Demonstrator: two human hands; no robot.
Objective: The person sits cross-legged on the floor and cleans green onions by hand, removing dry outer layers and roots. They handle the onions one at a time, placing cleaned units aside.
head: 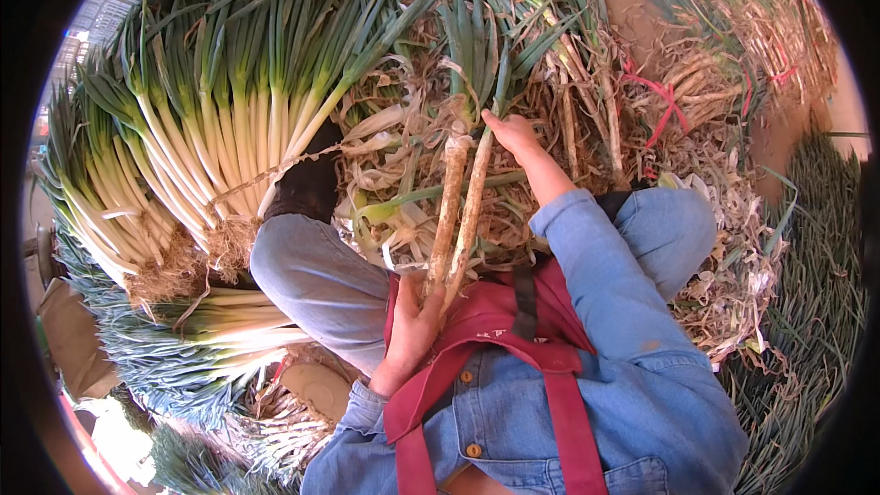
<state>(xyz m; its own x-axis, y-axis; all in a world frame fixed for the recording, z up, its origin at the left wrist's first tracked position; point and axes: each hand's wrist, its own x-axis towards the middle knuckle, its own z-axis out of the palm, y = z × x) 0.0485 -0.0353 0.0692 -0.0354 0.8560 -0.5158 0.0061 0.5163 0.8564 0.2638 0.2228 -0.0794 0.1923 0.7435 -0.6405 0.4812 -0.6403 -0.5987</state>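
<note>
In front of my lap two unpeeled long green onions [448, 206] lean side by side, their pale shafts coated in brown soil. My left hand [412, 323] holds both near their root ends, against the red apron [481, 323]. Higher up, my right hand [512, 134] grips the right-hand onion stalk [474, 199] just below its green leaves, thumb pointing up. Dry papery skins cling to the top of the left-hand stalk. Beneath the stalks lies a heap of stripped onion skins and leaves [375, 172] between my bent knees.
Cleaned white-stemmed onions [234, 124] stack at left, roots towards me. More onions [227, 330] lie below them. Unpeeled stalks [574, 69] rest ahead. Bundles tied with red string [663, 100] sit at right, near discarded skins [729, 275] and a mass of green leaves [818, 240].
</note>
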